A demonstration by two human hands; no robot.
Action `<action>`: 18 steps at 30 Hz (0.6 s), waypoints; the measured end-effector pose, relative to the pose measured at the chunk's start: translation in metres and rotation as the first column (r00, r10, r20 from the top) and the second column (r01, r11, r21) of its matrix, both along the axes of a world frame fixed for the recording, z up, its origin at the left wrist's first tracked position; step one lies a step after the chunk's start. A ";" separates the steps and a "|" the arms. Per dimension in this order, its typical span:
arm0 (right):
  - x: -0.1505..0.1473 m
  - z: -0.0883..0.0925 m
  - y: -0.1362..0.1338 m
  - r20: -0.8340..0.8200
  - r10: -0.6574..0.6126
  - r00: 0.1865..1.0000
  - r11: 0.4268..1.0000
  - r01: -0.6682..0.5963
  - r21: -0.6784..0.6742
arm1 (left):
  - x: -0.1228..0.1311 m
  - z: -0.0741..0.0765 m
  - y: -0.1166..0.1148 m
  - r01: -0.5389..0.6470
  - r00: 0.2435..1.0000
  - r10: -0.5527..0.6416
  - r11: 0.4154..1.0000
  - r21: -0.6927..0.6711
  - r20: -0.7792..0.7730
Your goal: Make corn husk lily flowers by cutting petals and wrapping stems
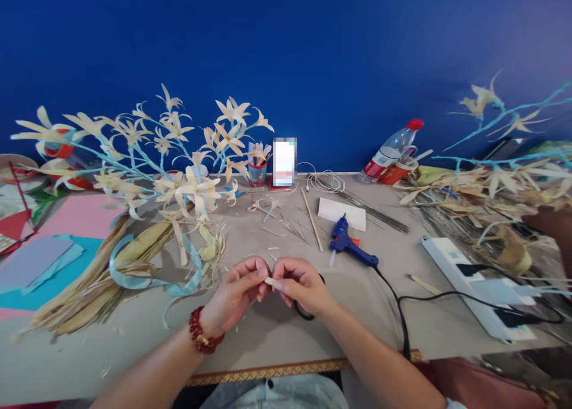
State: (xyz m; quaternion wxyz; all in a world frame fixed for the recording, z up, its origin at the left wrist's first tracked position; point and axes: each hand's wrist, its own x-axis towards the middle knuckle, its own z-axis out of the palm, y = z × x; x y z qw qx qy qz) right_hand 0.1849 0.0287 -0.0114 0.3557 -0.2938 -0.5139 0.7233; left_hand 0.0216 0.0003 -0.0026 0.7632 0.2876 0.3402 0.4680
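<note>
Close together over the near middle of the table, my left hand point(243, 283) and my right hand point(300, 284) pinch a small pale strip of corn husk point(269, 281) between thumbs and fingertips. A thin tip pokes up between the fingers. Red beads circle my left wrist. Partly hidden under my right hand is a black loop point(304, 317), perhaps a scissors handle. Beyond my right hand lies a blue glue gun point(348, 242), its nozzle leaning on a white block point(342, 214). A thin wooden stick point(311, 219) lies ahead of my hands.
Branches of husk flowers point(196, 189) stand left, above dried husks point(102, 278), blue ribbon point(123, 272) and coloured paper point(40, 260). At right are a power strip point(473, 290), wires point(379, 212) and more husks. A phone point(285, 164), pen cup point(258, 172) and bottle point(388, 153) line the back.
</note>
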 end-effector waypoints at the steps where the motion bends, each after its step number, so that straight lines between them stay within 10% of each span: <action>1: 0.000 -0.001 0.000 -0.013 -0.007 1.000 1.000 0.007 -0.015 | 0.001 0.000 0.000 0.008 1.000 -0.008 1.000 -0.001 -0.001; 9: 0.007 -0.003 0.008 -0.303 -0.074 0.950 0.979 0.011 -0.205 | 0.003 0.002 0.000 0.000 0.995 -0.002 1.000 0.023 0.096; 18: -0.001 0.001 -0.002 0.066 -0.007 0.998 0.998 0.004 0.055 | 0.003 -0.001 -0.001 -0.024 1.000 0.024 1.000 -0.003 0.004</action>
